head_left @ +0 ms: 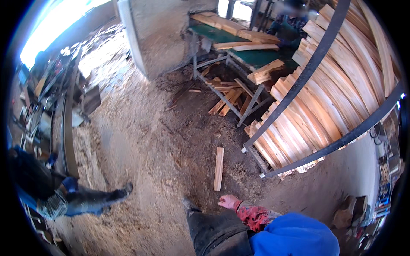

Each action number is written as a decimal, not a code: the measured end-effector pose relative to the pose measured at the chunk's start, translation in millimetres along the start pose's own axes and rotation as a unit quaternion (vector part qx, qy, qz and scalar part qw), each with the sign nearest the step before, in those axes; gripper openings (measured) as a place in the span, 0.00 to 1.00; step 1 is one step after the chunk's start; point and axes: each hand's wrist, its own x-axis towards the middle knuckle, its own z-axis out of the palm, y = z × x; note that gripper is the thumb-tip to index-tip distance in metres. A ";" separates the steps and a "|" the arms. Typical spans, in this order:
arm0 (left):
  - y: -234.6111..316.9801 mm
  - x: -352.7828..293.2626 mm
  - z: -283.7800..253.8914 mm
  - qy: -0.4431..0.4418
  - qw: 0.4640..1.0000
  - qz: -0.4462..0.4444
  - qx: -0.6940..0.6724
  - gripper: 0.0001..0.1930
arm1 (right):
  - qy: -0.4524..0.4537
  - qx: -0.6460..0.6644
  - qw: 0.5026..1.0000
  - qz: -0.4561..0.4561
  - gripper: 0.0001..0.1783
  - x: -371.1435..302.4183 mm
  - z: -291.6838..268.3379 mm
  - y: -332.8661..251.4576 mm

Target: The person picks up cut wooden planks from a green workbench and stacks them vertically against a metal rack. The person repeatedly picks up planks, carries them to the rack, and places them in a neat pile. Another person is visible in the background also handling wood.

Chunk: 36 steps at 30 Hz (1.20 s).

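A large stack of pale, reddish-streaked sawn boards (320,115) fills a dark metal rack with long bars (308,68) at about one to two o'clock from the bare right hand (229,201), packed side by side, so that part of the work looks well advanced. Left over, as far as it can be judged, are a few thick boards (256,36) on a green-topped metal bench (258,57) at about twelve to one o'clock, and one narrow, straight reddish-brown plank (218,168), which lies flat on the sawdust-strewn dirt floor (145,141) at about eleven o'clock from the hand, near its fingertips and apart from them. Loose wooden offcuts (230,100) lie heaped under the bench. The right hand, in a red patterned sleeve (255,215), has its fingers loosely curled with nothing visible in them; whether they close on something small, I cannot tell. The left hand does not show, so its state cannot be told; bright blue cloth (294,237) covers the lower edge. A co-worker (32,173) at nine o'clock is cut off by the dark rim, and a second person (290,25) behind the stack is blurred and half hidden. The stack's far end and the clutter of machine parts (51,102) at ten o'clock are hard to make out.
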 end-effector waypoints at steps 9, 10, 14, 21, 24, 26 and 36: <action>193.7 104.2 21.0 -0.060 0.998 -0.010 0.009 0.20 | 0.106 0.059 0.990 0.073 0.23 111.1 -84.4 -11.9; 215.5 113.6 17.9 -0.064 0.998 -0.010 0.014 0.20 | 0.118 0.083 0.985 0.090 0.23 117.7 -108.1 -22.2; 292.7 155.8 4.9 -0.087 0.996 0.007 -0.006 0.19 | 0.277 0.187 0.939 0.077 0.17 153.7 -180.2 -29.6; 518.7 230.4 56.7 -0.175 0.975 0.137 -0.019 0.15 | 0.537 0.103 0.835 0.058 0.22 178.5 -402.1 -29.0; 573.0 233.6 92.6 -0.149 0.983 0.111 0.001 0.12 | 0.604 0.098 0.786 0.085 0.23 205.7 -481.8 -0.3; 594.4 235.0 121.0 -0.162 0.982 0.091 -0.016 0.10 | 0.615 0.069 0.773 0.144 0.25 222.0 -538.2 9.6; 694.4 239.7 257.4 -0.149 0.972 0.031 0.177 0.14 | 0.465 0.113 0.738 0.476 0.52 267.8 -672.8 97.7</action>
